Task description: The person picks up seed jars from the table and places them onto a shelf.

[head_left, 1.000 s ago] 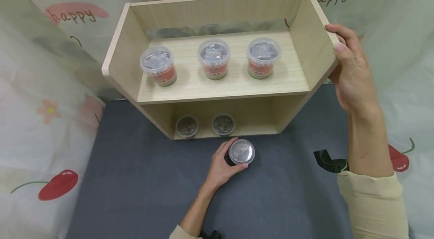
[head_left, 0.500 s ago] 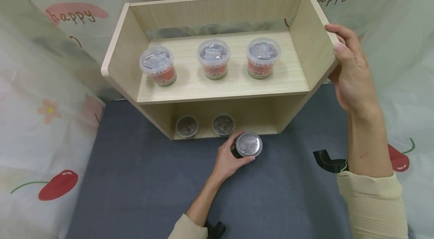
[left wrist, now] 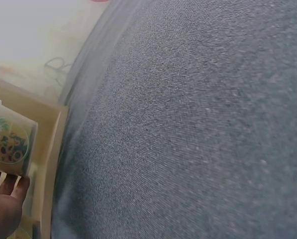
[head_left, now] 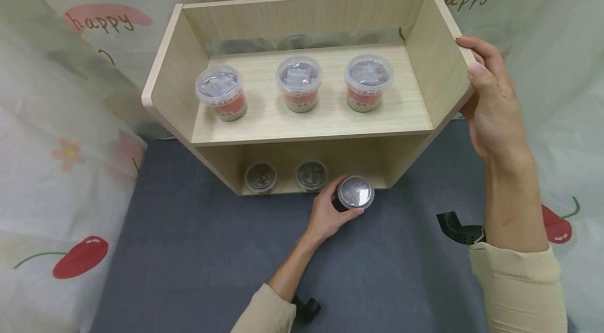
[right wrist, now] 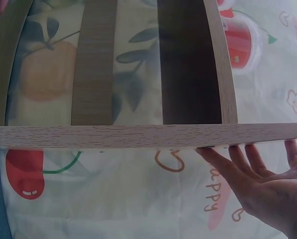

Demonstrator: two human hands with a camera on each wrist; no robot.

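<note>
My left hand (head_left: 327, 212) grips a dark lidded plastic cup (head_left: 355, 192) between thumb and fingers at the front edge of the lower shelf. Its round printed label shows on the cup (left wrist: 9, 142) in the left wrist view. Two similar lidded cups, a left one (head_left: 260, 176) and a middle one (head_left: 311, 174), stand on that lower shelf. With its fingertips, my right hand (head_left: 495, 107) touches the right side panel of the wooden shelf unit (head_left: 311, 133). In the right wrist view, the fingers (right wrist: 223, 162) lie against the panel's outer side.
On the upper shelf stand three red-filled lidded cups: left (head_left: 229, 107), middle (head_left: 301, 99) and right (head_left: 363, 97). The unit rests on a dark blue-grey cloth (head_left: 198, 270). Patterned curtains (head_left: 42, 175) hang behind and at both sides.
My left hand has moved the dark cup rightward and toward the shelf unit, to the lower shelf's front edge. My right hand stays at the side panel.
</note>
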